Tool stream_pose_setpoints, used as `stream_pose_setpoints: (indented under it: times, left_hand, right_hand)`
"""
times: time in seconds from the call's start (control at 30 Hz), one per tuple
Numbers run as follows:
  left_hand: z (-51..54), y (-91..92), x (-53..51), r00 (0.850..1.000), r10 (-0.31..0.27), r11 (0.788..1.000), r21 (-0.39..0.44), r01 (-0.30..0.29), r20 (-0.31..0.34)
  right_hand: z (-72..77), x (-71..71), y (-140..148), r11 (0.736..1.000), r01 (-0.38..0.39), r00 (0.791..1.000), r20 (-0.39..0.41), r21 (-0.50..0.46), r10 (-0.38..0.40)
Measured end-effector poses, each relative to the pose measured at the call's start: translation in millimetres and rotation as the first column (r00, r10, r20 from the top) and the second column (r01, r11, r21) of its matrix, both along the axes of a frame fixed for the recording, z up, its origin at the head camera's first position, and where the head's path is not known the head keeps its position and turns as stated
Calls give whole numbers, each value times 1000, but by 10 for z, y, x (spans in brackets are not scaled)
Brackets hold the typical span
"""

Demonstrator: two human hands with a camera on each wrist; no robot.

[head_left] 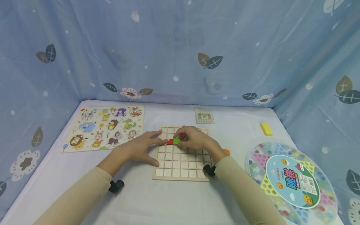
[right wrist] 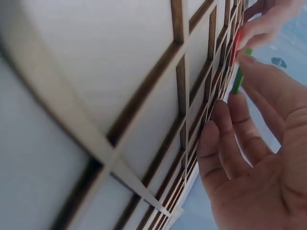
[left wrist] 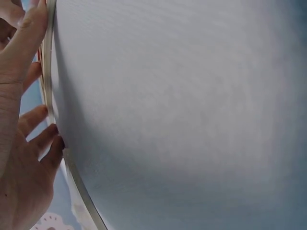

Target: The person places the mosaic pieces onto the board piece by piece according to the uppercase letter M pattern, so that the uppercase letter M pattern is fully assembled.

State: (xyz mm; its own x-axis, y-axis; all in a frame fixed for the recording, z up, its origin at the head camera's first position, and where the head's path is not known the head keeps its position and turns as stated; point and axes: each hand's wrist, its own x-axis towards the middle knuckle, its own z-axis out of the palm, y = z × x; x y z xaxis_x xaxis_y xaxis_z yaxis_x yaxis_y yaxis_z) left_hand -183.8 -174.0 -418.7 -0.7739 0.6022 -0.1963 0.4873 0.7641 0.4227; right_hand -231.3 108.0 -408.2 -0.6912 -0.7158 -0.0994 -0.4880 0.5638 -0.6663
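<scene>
A wooden grid board (head_left: 180, 179) lies on the white table in front of me. My right hand (head_left: 194, 137) is over its upper part and pinches a green square tile (head_left: 176, 141) between thumb and fingers. In the right wrist view the green tile (right wrist: 238, 79) stands edge-on between the fingertips. Directly left of it, a red tile (head_left: 170, 142) sits in the grid. My left hand (head_left: 139, 147) rests at the board's left edge with fingers spread, one fingertip beside the red tile. The left wrist view shows its fingers (left wrist: 45, 139) along the board's rim.
An animal picture puzzle (head_left: 95, 126) lies at left. Behind the board is a small pattern card (head_left: 204, 116). An orange piece (head_left: 226, 152) shows partly behind the right forearm. A yellow block (head_left: 266, 129) and a round Chinese checkers set (head_left: 292, 181) are at right. Blue curtains surround the table.
</scene>
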Motion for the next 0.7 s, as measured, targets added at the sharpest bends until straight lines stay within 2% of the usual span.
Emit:
stream_pose_setpoints:
  times: [0.23, 0.7]
  left_hand:
    - [23, -21, 4, 1000, 5, 1000, 1, -5, 4]
    - [-2, -7, -13, 1000, 8, 1000, 8, -9, 20]
  right_hand:
    - [-9, -9, -37, 999, 7, 1000, -25, 40, -6]
    - [-22, -19, -37, 998, 36, 999, -8, 54, -36]
